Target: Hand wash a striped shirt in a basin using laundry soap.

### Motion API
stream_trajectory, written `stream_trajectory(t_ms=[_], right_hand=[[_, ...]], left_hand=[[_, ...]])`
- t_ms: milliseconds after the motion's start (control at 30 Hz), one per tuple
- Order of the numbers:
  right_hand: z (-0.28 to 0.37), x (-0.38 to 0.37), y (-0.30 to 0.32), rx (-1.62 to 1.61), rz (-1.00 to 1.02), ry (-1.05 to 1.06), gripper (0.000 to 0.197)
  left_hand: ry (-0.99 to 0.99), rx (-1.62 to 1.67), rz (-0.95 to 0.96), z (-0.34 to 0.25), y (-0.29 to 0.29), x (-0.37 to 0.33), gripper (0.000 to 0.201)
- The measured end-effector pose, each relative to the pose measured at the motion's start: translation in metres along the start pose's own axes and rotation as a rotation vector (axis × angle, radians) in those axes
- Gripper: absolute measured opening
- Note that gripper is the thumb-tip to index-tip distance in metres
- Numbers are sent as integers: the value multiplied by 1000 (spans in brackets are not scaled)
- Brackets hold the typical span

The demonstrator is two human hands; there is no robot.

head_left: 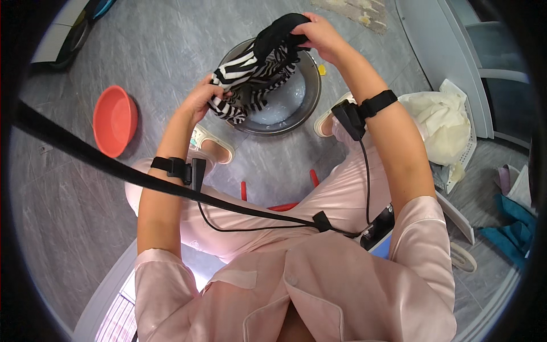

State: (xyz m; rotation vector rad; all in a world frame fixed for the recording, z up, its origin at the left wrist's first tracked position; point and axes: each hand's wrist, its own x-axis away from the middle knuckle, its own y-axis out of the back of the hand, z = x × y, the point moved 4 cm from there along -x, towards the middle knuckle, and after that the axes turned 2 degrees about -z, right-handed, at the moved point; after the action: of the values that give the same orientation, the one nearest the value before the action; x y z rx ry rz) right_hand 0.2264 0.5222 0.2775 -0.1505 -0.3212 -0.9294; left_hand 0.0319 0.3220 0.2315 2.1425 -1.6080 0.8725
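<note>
Stretched between my two hands is a black-and-white striped garment (250, 71), solid black toward its right end. My left hand (200, 98) grips its striped left edge, fingers closed round the cloth. At the black end, my right hand (320, 39) holds on, higher and farther away than the left. Below the cloth stands a round dark grey basin (313, 94) with cloudy, sudsy water (282, 105) in it. The garment covers the basin's left and far parts. Whether the cloth's lower folds touch the water, I cannot tell.
An orange-red basin (115, 121) sits on the floor at left. At right, a white perforated basket (470, 134) bears pale cloth (441, 122), near a grey cabinet (439, 51). Teal cloth (510, 231) lies far right. My shoes (219, 145) flank the grey basin; a black strap (114, 159) crosses the view.
</note>
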Motion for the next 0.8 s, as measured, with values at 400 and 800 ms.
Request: stream_trajectory(t_ms=[400, 800], right_hand=[[84, 36, -67, 197, 11, 275, 35], [112, 41, -77, -245, 172, 338, 12]], left_hand=[[-299, -768, -538, 19, -1, -15, 92], [-270, -241, -172, -24, -58, -13, 41]])
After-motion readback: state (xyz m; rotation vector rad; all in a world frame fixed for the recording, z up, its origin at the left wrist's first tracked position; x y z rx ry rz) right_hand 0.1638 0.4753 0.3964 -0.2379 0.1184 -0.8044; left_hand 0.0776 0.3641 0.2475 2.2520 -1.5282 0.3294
